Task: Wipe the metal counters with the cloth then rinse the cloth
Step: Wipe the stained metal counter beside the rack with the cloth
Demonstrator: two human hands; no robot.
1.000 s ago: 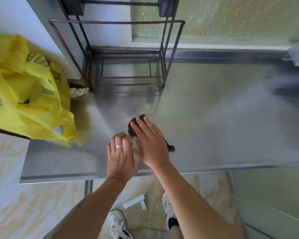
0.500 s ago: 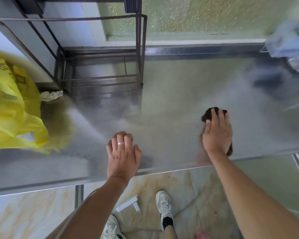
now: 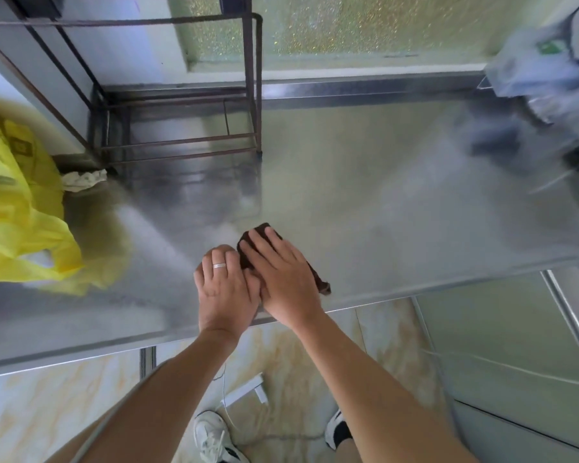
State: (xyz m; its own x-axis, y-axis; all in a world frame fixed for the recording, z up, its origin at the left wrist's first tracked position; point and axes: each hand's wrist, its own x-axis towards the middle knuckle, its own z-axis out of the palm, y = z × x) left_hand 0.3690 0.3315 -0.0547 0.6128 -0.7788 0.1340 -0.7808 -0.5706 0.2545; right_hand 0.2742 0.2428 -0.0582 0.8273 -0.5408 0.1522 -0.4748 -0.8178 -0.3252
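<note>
I see a rusty wire rack (image 3: 181, 105) against the frosted window (image 3: 348, 25), a yellow plastic bag (image 3: 17, 212) to its left with a crumpled rag (image 3: 81, 180) between them, and white sneakers (image 3: 211, 436) on the marble floor (image 3: 47, 402) well below it.

The metal counter (image 3: 365, 202) carries a brown cloth (image 3: 318, 279), yellow bag (image 3: 17, 222) and wire rack (image 3: 181, 142).

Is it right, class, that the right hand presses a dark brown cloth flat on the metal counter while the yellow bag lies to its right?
Not quite. The head view shows the yellow bag lying left of the right hand, not right. The dark brown cloth and the metal counter are as stated.
</note>
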